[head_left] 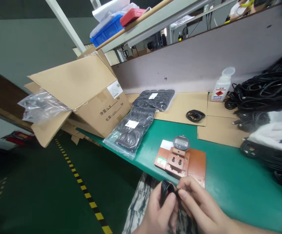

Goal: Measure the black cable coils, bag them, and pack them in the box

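A coiled black cable [166, 190] is in my left hand [159, 209], the fingers wrapped round its loops. Right beside it, my right hand [196, 201] pinches a dark part of the same cable between thumb and forefinger; the exact piece is mostly hidden by the fingertips. Just beyond my hands, a brown measuring fixture [177, 162] sits at the table's front edge. Its round digital gauge [181, 143] shows zeros.
Bagged black cables [136, 128] lie left of the fixture, next to an open cardboard box [102, 107]. A single coil [195, 115] rests on cardboard. A white bottle [221, 86] and heaped black cables [264, 87] stand at the right. The green table [228, 172] ends near my lap.
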Tool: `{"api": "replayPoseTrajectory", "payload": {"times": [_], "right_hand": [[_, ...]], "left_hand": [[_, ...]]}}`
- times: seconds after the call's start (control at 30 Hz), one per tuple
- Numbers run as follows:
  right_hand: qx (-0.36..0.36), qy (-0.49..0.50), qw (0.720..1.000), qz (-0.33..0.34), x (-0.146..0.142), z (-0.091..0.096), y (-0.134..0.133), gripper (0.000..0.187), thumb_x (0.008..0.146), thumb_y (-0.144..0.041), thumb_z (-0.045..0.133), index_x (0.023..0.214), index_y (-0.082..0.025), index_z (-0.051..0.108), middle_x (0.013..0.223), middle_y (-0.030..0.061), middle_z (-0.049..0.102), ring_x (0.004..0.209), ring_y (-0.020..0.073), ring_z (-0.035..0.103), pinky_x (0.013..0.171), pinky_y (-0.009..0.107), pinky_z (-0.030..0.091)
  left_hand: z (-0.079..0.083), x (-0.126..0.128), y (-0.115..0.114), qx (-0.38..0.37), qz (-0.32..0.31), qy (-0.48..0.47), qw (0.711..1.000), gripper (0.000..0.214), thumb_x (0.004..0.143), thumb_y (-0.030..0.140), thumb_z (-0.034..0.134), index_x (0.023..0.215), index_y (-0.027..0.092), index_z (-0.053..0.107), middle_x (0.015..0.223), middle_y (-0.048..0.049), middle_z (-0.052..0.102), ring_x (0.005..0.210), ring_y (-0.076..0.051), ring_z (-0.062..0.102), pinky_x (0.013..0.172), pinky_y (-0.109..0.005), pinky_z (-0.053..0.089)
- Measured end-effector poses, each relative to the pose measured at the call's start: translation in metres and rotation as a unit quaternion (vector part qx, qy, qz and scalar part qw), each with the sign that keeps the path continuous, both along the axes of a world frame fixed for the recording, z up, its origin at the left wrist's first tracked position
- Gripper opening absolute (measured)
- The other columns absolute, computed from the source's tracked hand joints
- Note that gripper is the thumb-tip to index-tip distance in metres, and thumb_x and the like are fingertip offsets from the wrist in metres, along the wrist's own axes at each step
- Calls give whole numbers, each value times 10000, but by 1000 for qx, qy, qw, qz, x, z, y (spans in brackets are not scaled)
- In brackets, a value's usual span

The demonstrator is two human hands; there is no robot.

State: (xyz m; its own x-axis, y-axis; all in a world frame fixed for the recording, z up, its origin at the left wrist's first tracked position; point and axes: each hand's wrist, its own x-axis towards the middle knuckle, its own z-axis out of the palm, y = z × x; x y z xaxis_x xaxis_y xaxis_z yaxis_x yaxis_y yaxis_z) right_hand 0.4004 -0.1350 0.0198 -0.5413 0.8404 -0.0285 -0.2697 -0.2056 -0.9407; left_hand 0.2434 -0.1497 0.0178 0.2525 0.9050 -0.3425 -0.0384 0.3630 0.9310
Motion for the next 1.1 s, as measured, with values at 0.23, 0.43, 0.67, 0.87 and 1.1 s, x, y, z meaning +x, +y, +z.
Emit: {"api": "replayPoseTrajectory", "payload": {"times": [0.23,0.43,0.67,0.87,1.1], "right_hand": [[45,-66,991,-106,0,-8,2,210,997,-448,408,1038,-246,446,702,-31,522,580,127,553,565,247,458],[236,-172,952,-89,6,-9,6,222,992,-254,408,1194,-237,499,843,60,647,707,190,628,648,306,507],[365,-207,903,-91,6,-13,7,491,954,-119,376,1435,-214,353,1049,145,607,877,245,624,734,388,560],[353,-227,903,-94,5,-17,5,577,946,-139,374,1496,-236,228,1126,152,542,899,249,610,752,438,578],[327,-234,912,-87,5,-14,7,605,939,-161,393,1498,-269,190,1068,118,525,841,229,602,708,416,571]], "left_hand": [[-4,5,-3,80,80,22,993,347,889,536,547,960,200,494,517,96,390,367,-31,288,389,-176,229],[0,13,6,89,112,30,989,297,905,496,544,1003,224,480,518,99,382,368,-45,276,386,-191,222],[-4,17,6,137,142,64,978,316,894,463,560,1094,224,511,705,20,540,494,-104,451,490,-227,397],[0,18,12,192,130,103,967,240,932,374,514,1115,219,520,965,-61,620,862,-194,614,772,-277,500],[-1,18,19,196,128,121,965,231,920,335,538,1118,216,536,1016,-72,624,928,-205,616,831,-291,495]]}}
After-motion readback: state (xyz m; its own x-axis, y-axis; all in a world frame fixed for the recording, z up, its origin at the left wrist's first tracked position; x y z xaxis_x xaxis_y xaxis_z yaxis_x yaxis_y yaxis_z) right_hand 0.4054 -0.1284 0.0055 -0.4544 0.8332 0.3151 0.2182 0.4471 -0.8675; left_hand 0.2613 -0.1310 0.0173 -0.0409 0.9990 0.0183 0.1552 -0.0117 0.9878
